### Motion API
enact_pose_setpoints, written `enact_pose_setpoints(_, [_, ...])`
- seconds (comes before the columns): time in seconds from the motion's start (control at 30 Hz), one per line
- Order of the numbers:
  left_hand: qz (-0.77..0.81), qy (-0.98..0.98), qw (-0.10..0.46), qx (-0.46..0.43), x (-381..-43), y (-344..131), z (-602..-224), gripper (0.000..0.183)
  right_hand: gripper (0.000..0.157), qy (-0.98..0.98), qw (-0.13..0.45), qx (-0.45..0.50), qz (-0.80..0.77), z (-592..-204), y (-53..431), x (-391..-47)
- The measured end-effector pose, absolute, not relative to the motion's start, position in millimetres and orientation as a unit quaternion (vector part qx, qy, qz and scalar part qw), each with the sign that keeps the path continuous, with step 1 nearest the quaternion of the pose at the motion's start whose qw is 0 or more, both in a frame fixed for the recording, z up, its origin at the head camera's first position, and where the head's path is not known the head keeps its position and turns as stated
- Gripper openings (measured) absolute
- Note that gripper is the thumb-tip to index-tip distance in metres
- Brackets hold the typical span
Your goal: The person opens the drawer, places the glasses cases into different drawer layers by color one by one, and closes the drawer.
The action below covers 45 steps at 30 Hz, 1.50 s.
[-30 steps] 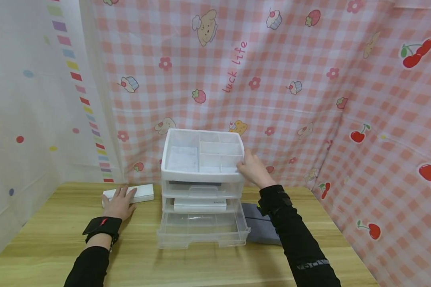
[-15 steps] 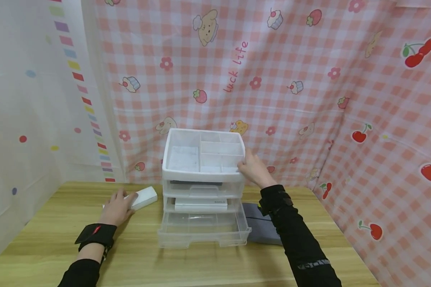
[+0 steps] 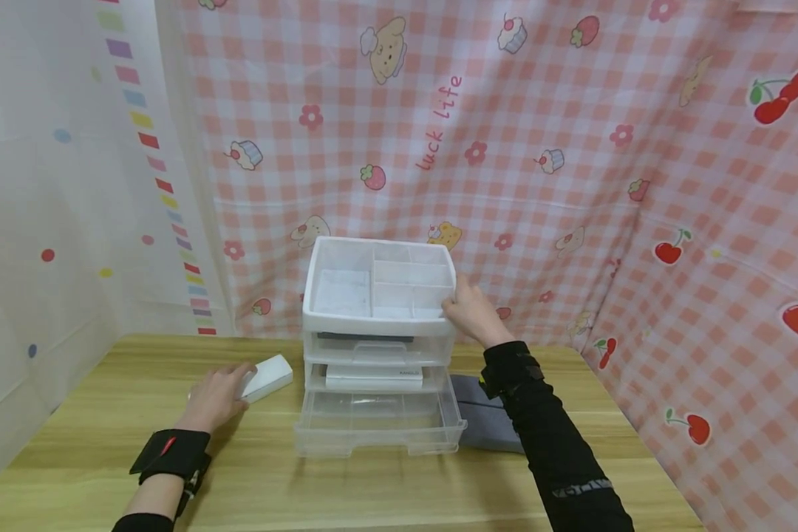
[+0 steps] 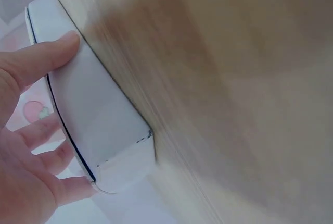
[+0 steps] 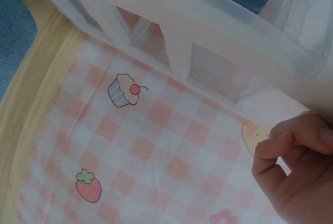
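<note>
My left hand grips a long white glasses case on the left of the table. In the left wrist view the thumb lies across one face of the case, with the fingers behind its dark seam. At the middle stands a white plastic drawer organizer with a divided top tray. My right hand holds the tray's right rim; in the right wrist view its fingers are curled. The clear bottom drawer is pulled out. A white box lies in the middle drawer.
A dark item shows inside the top drawer. To the organizer's right a grey folded cloth-like item lies on the wooden table, partly behind my right forearm. Pink checked cloth hangs behind and on the right, white cloth on the left.
My left hand has closed round the white glasses case and drawn it slightly nearer, turning it so it lies more aslant. The right hand keeps its hold on the organizer's rim.
</note>
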<state>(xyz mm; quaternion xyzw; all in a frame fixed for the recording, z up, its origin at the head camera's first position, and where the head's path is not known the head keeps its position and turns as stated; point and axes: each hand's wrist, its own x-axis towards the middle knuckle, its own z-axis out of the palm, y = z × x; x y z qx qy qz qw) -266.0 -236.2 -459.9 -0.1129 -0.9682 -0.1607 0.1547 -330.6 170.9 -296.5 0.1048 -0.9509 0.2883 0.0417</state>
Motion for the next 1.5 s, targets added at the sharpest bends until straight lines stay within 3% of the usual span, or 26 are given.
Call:
enact_pose_setpoints(0.47, [-0.137,-0.968,0.163,-0.130,-233.8,-233.4,-446.7,0.057,0.058,-0.949,0.042,0.106,0.295,-297.4,172.0,-330.2])
enact_pose_setpoints(1.17, [-0.139,-0.937,0.229,-0.222,-187.2,-217.2,-361.1,0.061,0.058,-0.950,0.047,0.108,0.290,-297.3,171.5,-330.3])
enact_pose_setpoints(1.5, [-0.118,-0.927,0.227,-0.273,-179.3,-185.5,-334.0,0.056,0.058,-0.949,0.049,0.110,0.290,-296.8,171.1,-329.2])
